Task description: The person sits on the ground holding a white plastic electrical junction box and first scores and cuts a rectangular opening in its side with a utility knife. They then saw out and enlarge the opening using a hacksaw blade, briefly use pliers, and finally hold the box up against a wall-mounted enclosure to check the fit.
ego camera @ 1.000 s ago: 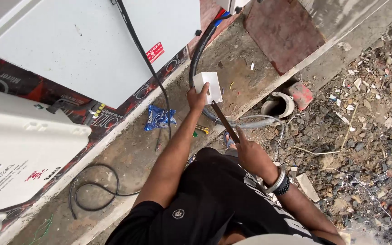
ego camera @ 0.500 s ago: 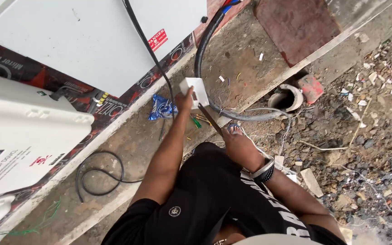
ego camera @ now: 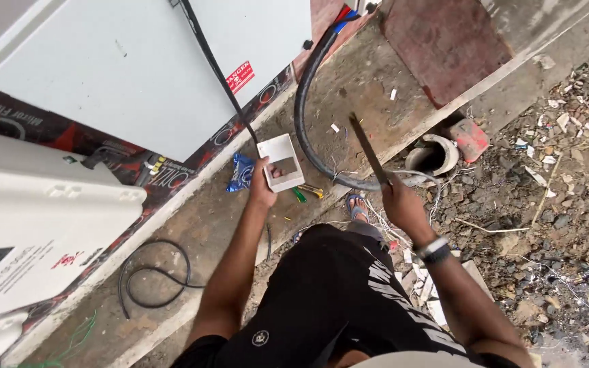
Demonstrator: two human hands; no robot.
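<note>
White plastic box [ego camera: 281, 162] sits pinched in the left hand [ego camera: 263, 187], fingers closed on its lower edge, open face up. The right hand [ego camera: 401, 203] grips a thin blade [ego camera: 369, 150], raised just right of the box. Likely trimming the box; next, the blade must meet its wall squarely.

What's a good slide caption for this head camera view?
Left hand holds a white plastic box; right hand grips a thin dark blade over a thick black cable.

White box [ego camera: 281, 161] in left hand [ego camera: 262, 191]
</note>
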